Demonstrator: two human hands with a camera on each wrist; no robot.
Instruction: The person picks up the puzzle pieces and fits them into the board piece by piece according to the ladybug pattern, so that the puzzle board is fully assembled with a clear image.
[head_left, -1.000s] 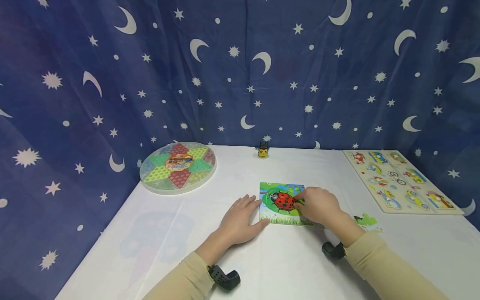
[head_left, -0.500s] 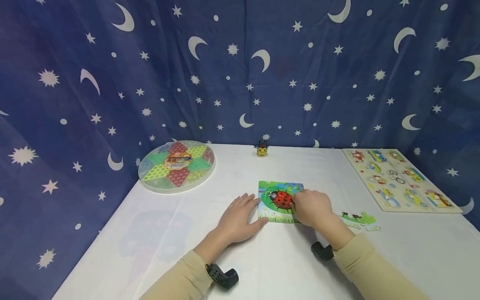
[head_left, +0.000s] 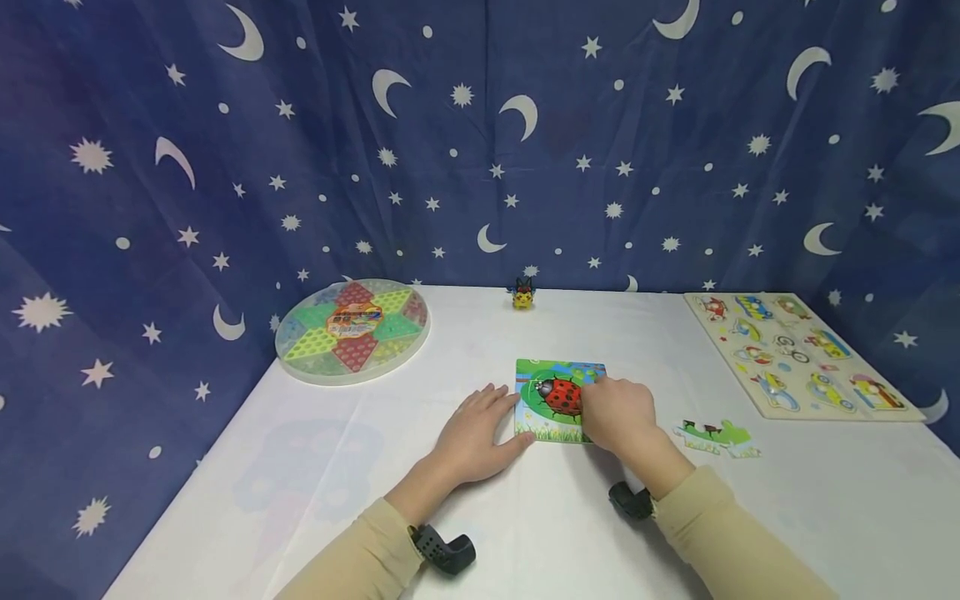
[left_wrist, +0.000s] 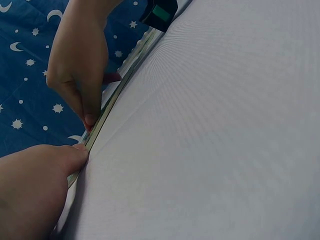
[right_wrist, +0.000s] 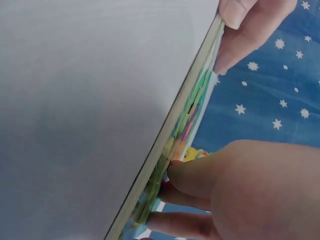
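In the head view a ladybug jigsaw puzzle (head_left: pixel 558 396) lies flat at the middle of the white table. My left hand (head_left: pixel 472 437) rests at its lower left corner, the fingers fairly straight along the left side and the thumb at the front edge. My right hand (head_left: pixel 618 412) pinches at the right part of the ladybug and hides that side of the puzzle. The left wrist view shows the right hand's thumb and finger (left_wrist: pixel 90 117) together with something red at their tips; most of that piece is hidden. Loose joined puzzle pieces (head_left: pixel 717 437) lie to the right.
A round board of Chinese checkers (head_left: pixel 352 332) lies at the back left. At the right lies a wooden peg puzzle board (head_left: pixel 795 354) with vehicle pictures. A small yellow toy figure (head_left: pixel 522 294) stands at the back, before a blue curtain (head_left: pixel 480 150).
My right hand has moved left over the ladybug puzzle, covering more of the ladybug and uncovering the loose pieces at the right. My left hand stays at the corner.
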